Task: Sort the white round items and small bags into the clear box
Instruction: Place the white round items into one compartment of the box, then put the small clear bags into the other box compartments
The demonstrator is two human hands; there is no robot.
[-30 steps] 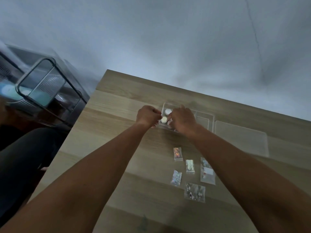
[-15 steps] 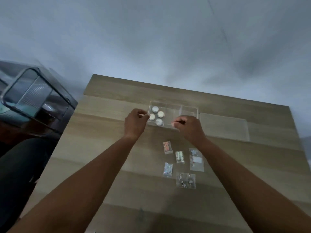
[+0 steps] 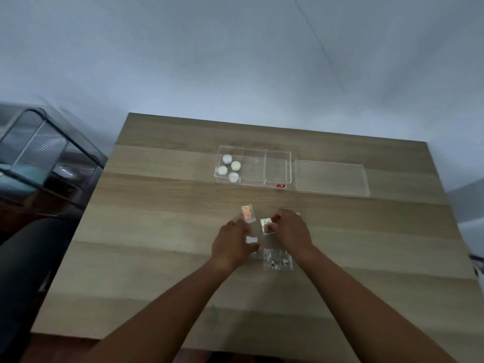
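A clear box [image 3: 278, 171] with compartments stands at the table's far middle. Several white round items [image 3: 230, 167] lie in its left compartment. Small bags lie nearer me: an orange-speckled bag [image 3: 248, 213] lies free, and a larger bag of dark bits [image 3: 277, 259] lies by my right wrist. My left hand [image 3: 231, 243] pinches a small silvery bag [image 3: 252, 240] between thumb and fingers. My right hand [image 3: 289, 229] pinches another silvery bag [image 3: 266, 226] at its right edge. A further bag is mostly hidden under my right hand.
The box's clear lid [image 3: 331, 178] lies flat just right of the box. A glass-topped side table [image 3: 39, 153] stands off the wooden table's [image 3: 157, 231] left edge. A dark chair seat [image 3: 28, 258] is at the lower left.
Both hands have drawn back from the clear box to the bags nearer me, and each has closed its fingers on a small silvery bag. The white round items stay in the box.
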